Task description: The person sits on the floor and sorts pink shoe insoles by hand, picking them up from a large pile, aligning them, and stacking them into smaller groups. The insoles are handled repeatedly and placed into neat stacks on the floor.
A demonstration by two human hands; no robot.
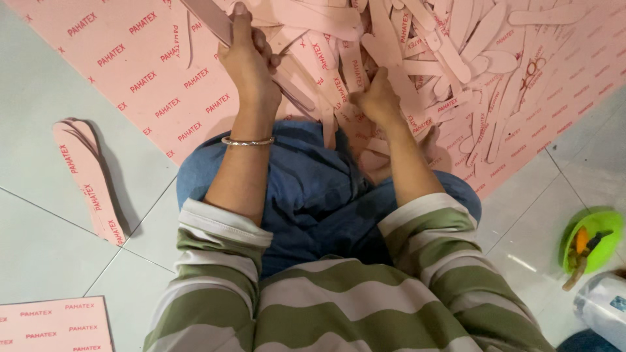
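Both hands work at the near edge of a pile of pink insole cut-outs. Left hand is closed in a fist around a small bundle of insole pieces, which runs up and to the left out of the grip toward the top edge of the frame; the thumb points upward along it. A thin metal bangle sits on the left wrist. Right hand is curled with its fingers buried among loose pieces at the pile's edge; whether it actually grips one cannot be told. The pile lies on a large pink printed sheet spread over a pale tiled floor. The person sits with blue-trousered knees drawn up beneath the forearms, wearing a green-and-white striped top. A separate stack of insole shapes lies on the tiles well to the left, apart from both hands. Another pink sheet shows at the lower left corner. A green bowl holding small tools stands on the floor at right.
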